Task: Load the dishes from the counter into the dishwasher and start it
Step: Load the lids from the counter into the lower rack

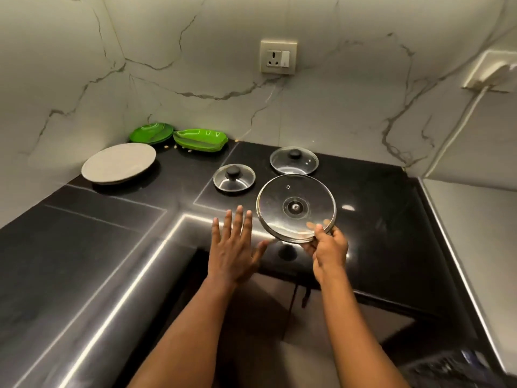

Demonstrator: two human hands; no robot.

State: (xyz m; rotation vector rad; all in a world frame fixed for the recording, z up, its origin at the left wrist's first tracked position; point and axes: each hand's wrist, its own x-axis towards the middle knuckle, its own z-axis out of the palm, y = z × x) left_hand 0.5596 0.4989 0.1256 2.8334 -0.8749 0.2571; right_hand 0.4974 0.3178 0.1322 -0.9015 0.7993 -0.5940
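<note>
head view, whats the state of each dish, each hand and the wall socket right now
large glass lid: lifted off the counter, tilted, underside toward the camera
right hand: gripping the large lid's near rim
left hand: open, fingers spread, empty
small glass lid: flat on the counter, knob up
medium glass lid: flat on the counter, knob up
grey plate: on the counter, empty
green plates: stacked in the corner
green tray: by the wall
wall socket: nothing plugged in

Corner kitchen, L-shaped black counter [92, 275], white veined marble walls [195, 51].
Socket plate [278, 56] upper centre; second wall fitting [492, 71] with a cord at upper right, blurred, probably a plug. Bright light strip reflected along the counter edge, lower left.
</note>
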